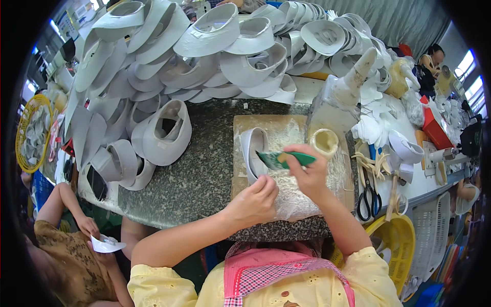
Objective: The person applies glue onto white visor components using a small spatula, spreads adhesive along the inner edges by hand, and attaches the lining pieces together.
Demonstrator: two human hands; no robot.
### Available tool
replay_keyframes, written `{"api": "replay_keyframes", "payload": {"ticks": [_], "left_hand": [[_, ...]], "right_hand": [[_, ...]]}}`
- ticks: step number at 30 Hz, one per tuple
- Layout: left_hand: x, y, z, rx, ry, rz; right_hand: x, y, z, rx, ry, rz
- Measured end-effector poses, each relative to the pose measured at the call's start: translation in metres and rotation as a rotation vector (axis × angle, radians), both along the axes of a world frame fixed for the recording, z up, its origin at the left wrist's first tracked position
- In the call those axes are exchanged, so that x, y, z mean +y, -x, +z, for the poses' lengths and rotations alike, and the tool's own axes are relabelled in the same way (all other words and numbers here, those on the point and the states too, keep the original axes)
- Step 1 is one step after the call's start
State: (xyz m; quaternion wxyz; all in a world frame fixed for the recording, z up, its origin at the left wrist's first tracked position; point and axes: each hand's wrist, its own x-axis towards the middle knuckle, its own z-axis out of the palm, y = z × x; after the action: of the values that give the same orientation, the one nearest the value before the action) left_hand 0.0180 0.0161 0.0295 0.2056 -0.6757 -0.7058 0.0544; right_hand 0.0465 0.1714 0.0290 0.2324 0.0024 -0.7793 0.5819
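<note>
The work on the narrow white piece [249,153] seems to be in its middle stage. This piece stands near the left edge of the brown board [239,180], which lies on the speckled stone tabletop [204,179] in front of the person. The left hand [254,201] has a narrow grip: its fingertips pinch the near end of the piece. The grip of the right hand [309,173] is closed around the green tool [291,160], and the dark, whitish-smeared tip of the tool reaches to the inner side of the piece. I judge that something is being spread there, but how much of the surface is covered I cannot tell. The board carries much white residue, and an open round container [335,135] is close to the right hand.

Behind and to the left, many white visor-shaped pieces [166,140] are heaped, already in their curved form. Whether they are finished or waiting, the view does not show. For the piece in hand, joining to another part is perhaps left, because it stands alone.
</note>
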Motion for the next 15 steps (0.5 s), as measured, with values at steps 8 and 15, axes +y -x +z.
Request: {"api": "replay_keyframes", "payload": {"ticks": [8,15], "left_hand": [[-0.020,0.002,-0.013,-0.059,-0.204,0.049],[-0.037,-0.006,-0.031,-0.184,-0.441,0.192]], "right_hand": [[-0.019,0.026,-0.017,-0.136,-0.310,-0.024],[-0.012,0.040,-0.016,-0.078,-0.290,-0.047]]}}
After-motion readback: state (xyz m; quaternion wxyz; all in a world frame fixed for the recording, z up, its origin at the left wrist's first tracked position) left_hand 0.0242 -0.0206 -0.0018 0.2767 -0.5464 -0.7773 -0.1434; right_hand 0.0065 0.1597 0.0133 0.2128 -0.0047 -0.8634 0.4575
